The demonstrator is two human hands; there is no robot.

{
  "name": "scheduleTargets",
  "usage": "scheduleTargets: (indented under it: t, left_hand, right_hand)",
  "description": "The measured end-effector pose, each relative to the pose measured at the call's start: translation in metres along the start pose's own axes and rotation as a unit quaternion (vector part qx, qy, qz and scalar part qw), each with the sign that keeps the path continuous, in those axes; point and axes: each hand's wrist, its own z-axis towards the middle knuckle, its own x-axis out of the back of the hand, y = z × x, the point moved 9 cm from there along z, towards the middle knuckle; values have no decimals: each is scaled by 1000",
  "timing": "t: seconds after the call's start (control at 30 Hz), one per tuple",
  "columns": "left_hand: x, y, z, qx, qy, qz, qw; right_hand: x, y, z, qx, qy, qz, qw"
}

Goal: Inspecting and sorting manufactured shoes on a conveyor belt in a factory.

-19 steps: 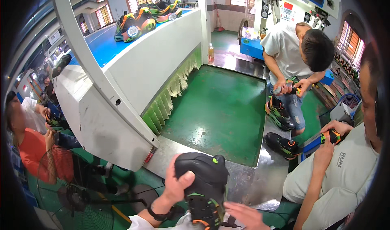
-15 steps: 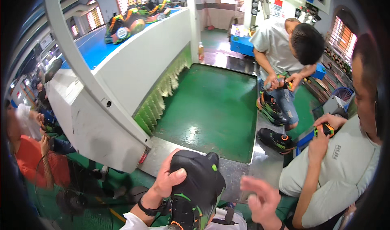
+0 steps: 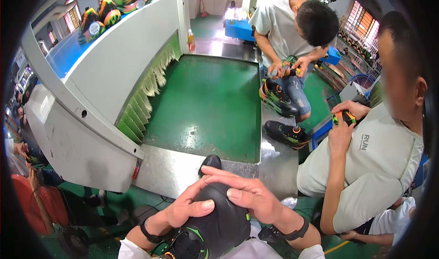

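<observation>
A black shoe (image 3: 222, 218) with green trim and orange lacing is held close to me at the lower middle. My left hand (image 3: 188, 205) grips its left side, thumb lying on the black upper. From the other side my right hand (image 3: 256, 196) presses on it, its thumb on the upper and its fingers reaching across to meet the left hand's fingertips. Both hands are closed over that end of the shoe. Just beyond the fingers a rounded black shape (image 3: 210, 162), like a shoe toe, shows over the metal ledge; the rest of it is hidden.
A metal ledge (image 3: 167, 164) borders a green surface (image 3: 206, 108). Left stands a white machine (image 3: 123, 60) with a bristle curtain and shoes on its blue belt. Two black shoes (image 3: 287, 134) (image 3: 277, 97) stand on the right ledge. Two co-workers, right, handle shoe parts.
My right hand, apart from the shoe before, has come left onto it. My left hand still grips the shoe. The view has shifted, so the surroundings sit further left.
</observation>
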Motion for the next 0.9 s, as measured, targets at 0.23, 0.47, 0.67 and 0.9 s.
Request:
scheduleTargets:
  t: [0.23, 0.47, 0.67, 0.9]
  left_hand:
    - [-10, -7, 10, 31, -55, -35, 997]
    - [-17, -19, 18, 48, -73, -43, 995]
    - [-24, -11, 26, 32, -83, 4, 996]
    - [-22, -3, 27, 2, -56, 70, 996]
  right_hand:
    - [3, 5, -10, 2, -13, 56, 998]
    - [8, 17, -25, -73, 2, 122, 990]
    - [12, 9, -25, -53, 3, 25, 998]
    - [8, -16, -21, 56, 11, -148, 987]
